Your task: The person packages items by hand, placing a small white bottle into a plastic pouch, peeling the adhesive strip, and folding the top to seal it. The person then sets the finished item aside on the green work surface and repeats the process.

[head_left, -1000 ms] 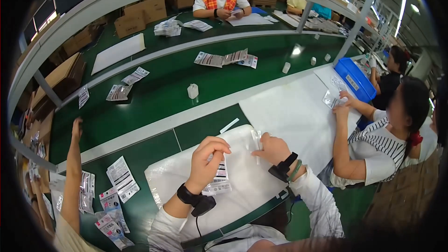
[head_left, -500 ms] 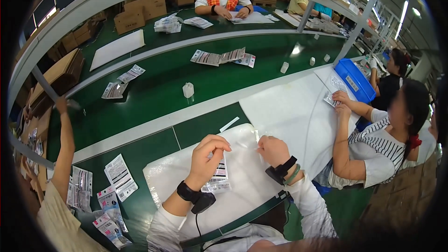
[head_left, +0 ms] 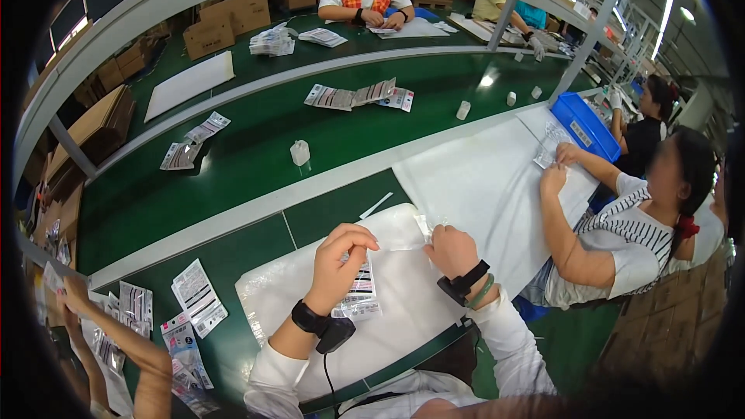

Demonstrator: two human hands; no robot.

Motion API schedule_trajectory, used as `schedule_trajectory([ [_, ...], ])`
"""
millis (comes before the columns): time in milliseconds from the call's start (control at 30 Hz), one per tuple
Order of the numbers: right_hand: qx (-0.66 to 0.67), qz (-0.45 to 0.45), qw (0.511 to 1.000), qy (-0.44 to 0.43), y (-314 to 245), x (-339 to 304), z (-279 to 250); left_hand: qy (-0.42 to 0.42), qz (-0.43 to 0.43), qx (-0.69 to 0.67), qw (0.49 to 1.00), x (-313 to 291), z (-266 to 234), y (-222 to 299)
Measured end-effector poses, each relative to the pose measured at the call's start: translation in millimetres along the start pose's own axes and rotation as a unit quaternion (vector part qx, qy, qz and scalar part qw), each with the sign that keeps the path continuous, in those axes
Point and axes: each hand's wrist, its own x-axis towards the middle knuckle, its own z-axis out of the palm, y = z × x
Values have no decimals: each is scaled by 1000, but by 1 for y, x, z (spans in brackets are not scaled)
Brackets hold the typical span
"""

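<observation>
My left hand (head_left: 338,265) hovers over the white work mat with its fingers curled in and pressed together. What they pinch, if anything, is hidden. Beneath it a printed flat packet (head_left: 362,282) with a clear part lies on the mat, partly covered by the hand. To its right, my right hand (head_left: 452,251) is closed in a pinch. A small white strip with clear film (head_left: 424,226) sticks out from its fingertips. Both wrists wear black bands with a small device. The white mat (head_left: 403,302) has a shiny clear covering.
Several printed packets (head_left: 199,298) lie at left, near another person's arms (head_left: 124,334). A green belt (head_left: 248,178) beyond carries packets and small clear pieces (head_left: 300,153). A thin white strip (head_left: 375,206) lies behind the mat. A co-worker at right handles a packet near a blue bin (head_left: 583,127).
The view has shifted slightly, while my hands keep nearly the same pose. The person at left has drawn an arm back from the belt and now holds something pale near the table's edge.
</observation>
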Motion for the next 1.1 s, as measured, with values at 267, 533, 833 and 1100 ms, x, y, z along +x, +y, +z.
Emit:
schedule_trajectory([
  [267,-33,-38,997,50,10,3,21,-3,3,-1,1000,0,2,0],
  [533,80,-86,988,104,14,8,-11,5,13,10,1000,4,-1,4],
  [833,62,-408,908,66,1,14,-8,8,9,20,1000,0,-4,2],
  [1100,-5,-406,912,58,2,11,-7,14,-32,11,999,2,4,3],
])
